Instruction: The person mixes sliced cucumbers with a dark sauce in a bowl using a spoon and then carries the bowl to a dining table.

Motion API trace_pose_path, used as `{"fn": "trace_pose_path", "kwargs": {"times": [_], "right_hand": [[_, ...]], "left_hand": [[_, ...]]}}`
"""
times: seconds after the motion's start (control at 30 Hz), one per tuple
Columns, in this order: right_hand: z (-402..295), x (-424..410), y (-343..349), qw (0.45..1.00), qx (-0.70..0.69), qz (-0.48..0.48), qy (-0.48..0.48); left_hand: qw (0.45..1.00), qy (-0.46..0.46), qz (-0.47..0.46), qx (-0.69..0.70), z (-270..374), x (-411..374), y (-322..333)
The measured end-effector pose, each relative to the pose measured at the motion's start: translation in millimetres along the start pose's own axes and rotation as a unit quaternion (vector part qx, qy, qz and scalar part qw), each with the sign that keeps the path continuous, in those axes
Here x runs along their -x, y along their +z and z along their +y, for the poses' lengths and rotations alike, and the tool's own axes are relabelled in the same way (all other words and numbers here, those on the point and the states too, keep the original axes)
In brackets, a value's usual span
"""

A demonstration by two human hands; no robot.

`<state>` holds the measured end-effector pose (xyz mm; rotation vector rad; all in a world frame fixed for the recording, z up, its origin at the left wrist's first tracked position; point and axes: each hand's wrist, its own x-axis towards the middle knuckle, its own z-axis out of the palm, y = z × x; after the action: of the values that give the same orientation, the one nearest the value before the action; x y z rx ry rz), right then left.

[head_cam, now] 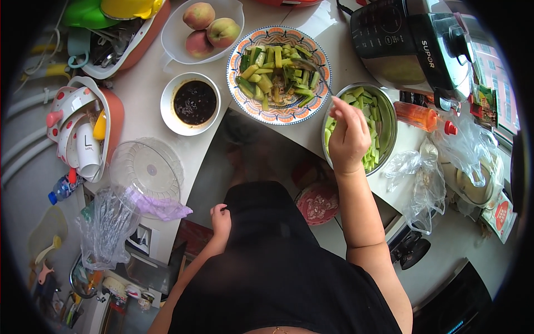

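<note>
My right hand grips the thin handle of a metal spoon, whose bowl rests among cut cucumber pieces on a patterned orange-and-blue plate. Some brown sauce shows between the pieces at the middle of the plate. Under my right hand is a steel bowl holding pale green cut vegetable pieces; hand and wrist hide part of it. Left of the plate, a white bowl contains dark sauce. My left hand hangs low beside my black clothing, fingers curled, with nothing visible in it.
Three peaches lie in a translucent colander. An electric cooker stands at the back right, near an orange-red bottle and plastic bags. A clear plastic cover and dish racks occupy the left.
</note>
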<state>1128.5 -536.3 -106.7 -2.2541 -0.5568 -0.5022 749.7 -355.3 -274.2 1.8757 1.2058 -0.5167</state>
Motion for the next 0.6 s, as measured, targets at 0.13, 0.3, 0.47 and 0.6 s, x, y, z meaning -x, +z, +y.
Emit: {"fn": "trace_pose_path", "kwargs": {"times": [0.13, 0.3, 0.47, 0.6], "right_hand": [[17, -10, 22, 0.998, 0.057, 0.016, 0.034], [1, 5, 51, 0.986, -0.020, 0.008, 0.168], [-27, 12, 39, 0.979, -0.062, 0.036, 0.192], [-55, 14, 23, 0.995, -0.034, -0.031, 0.090]], "left_hand": [[1.000, 0.002, -0.004, -0.014, 5, 3, -3], [1.000, 0.020, 0.001, -0.011, 4, 0, -4], [1.000, 0.017, 0.000, -0.005, 5, 1, -7], [0.999, 0.032, 0.002, -0.004, -2, 1, -7]]}}
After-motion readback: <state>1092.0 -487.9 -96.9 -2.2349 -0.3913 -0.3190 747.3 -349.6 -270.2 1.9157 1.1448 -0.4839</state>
